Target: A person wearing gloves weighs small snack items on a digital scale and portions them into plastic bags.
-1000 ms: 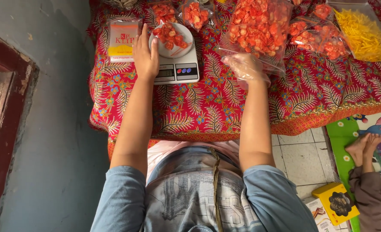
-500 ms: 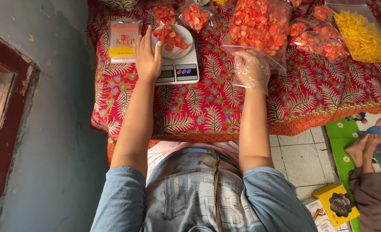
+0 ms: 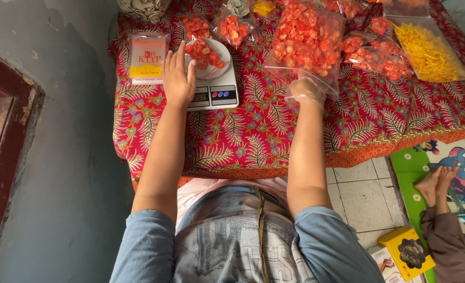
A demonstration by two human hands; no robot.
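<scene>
Head view: left hand (image 3: 177, 78) flat and unclenched, fingers spread, resting on the digital kitchen scale (image 3: 214, 89), touching the left rim of its white dish of red-orange snack pieces (image 3: 206, 52). Right hand (image 3: 305, 91), gloved in clear plastic, at the mouth of the large clear bag of the same pieces (image 3: 308, 39); grasping or merely touching, impossible to tell. Both arms stretched straight forward over the red patterned cloth (image 3: 253, 136), bag lying up and ahead of the right hand, dish just right of the left
</scene>
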